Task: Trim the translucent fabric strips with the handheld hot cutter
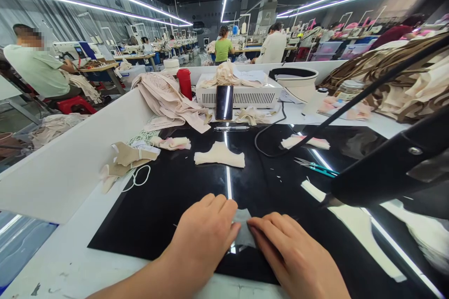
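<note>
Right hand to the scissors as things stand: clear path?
Probably yes. The right hand lies flat on a small grey fabric piece with the left hand. The scissors lie ahead and to its right on the bare black mat. The black arm hangs just beyond them, close.

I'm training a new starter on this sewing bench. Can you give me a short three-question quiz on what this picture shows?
1. True or false: both hands press on a small grey fabric piece on the black mat.
2. What lies right of the cream cut piece? A) a hammer B) teal-handled scissors C) a ruler
3. What red thing stands beside the white machine box?

Key: 1 true: left hand and right hand rest on it. 2 B. 3 A red bottle.
</note>
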A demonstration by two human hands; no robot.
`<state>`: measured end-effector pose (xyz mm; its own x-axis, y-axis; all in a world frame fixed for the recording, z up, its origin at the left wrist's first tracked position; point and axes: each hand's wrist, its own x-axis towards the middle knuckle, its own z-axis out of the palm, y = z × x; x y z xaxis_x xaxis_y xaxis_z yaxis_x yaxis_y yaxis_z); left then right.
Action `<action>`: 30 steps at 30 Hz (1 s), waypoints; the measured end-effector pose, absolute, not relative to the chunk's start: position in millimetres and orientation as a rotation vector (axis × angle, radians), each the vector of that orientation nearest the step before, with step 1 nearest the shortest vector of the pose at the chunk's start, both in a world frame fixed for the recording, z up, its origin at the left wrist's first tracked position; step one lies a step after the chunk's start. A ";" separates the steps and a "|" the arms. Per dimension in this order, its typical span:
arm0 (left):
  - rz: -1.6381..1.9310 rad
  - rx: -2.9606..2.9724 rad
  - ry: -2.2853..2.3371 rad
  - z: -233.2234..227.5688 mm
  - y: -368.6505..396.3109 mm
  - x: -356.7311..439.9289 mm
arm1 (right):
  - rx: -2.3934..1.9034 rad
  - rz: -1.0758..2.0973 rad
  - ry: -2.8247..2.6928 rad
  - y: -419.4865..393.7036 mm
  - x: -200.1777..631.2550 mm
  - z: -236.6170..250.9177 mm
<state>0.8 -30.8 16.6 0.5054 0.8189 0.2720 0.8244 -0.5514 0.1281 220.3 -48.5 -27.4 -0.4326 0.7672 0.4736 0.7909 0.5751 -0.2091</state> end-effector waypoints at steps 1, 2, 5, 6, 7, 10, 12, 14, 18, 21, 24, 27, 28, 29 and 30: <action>-0.522 -2.698 -1.372 14.9 -31.6 1.4 | -1.238 -0.062 -2.283 -48.4 220.1 -26.8; -0.557 -2.708 -1.277 13.1 -32.4 2.1 | -1.234 -0.066 -2.282 -48.2 220.0 -26.3; -0.605 -2.801 -1.072 6.9 -35.1 4.3 | -1.223 -0.075 -2.290 -47.9 220.4 -25.8; -0.617 -2.824 -1.031 4.7 -35.9 4.8 | -1.221 -0.076 -2.293 -48.1 220.6 -25.9; -0.630 -2.841 -1.006 2.5 -36.5 5.2 | -1.221 -0.074 -2.296 -48.4 220.9 -26.2; -0.673 -2.851 -0.974 -3.1 -37.0 5.7 | -1.233 -0.064 -2.288 -49.7 221.5 -27.3; -0.701 -2.841 -0.958 -5.7 -36.6 5.9 | -1.235 -0.068 -2.281 -50.1 221.5 -27.8; -0.726 -2.819 -0.946 -7.8 -36.2 6.5 | -1.238 -0.076 -2.280 -49.9 221.5 -28.2; -0.747 -2.759 -0.923 -9.4 -36.7 7.7 | -1.248 -0.078 -2.272 -49.2 221.6 -28.6; -0.757 -2.744 -0.928 -8.3 -37.1 7.5 | -1.261 -0.077 -2.265 -49.1 220.8 -29.2; -0.728 -2.758 -0.928 -6.5 -36.8 6.9 | -1.248 -0.074 -2.277 -48.3 218.1 -28.9; -0.725 -2.757 -0.934 -4.4 -36.8 6.3 | -1.201 -0.051 -2.277 -49.5 220.7 -23.9; -0.729 -2.765 -0.943 -3.7 -37.1 6.0 | -1.173 -0.053 -2.257 -51.5 225.2 -20.7; -0.733 -2.778 -0.952 -3.2 -37.4 5.7 | -1.148 -0.070 -2.212 -54.4 231.9 -16.6; -0.739 -2.796 -0.958 -2.9 -37.8 5.4 | -1.131 -0.077 -2.162 -58.2 241.0 -11.7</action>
<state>5.4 -37.8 -2.9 0.6854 0.5528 0.4740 0.5988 -0.7983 0.0651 241.0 -58.2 -11.7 -0.3860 0.7040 0.5961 0.7446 0.6193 -0.2492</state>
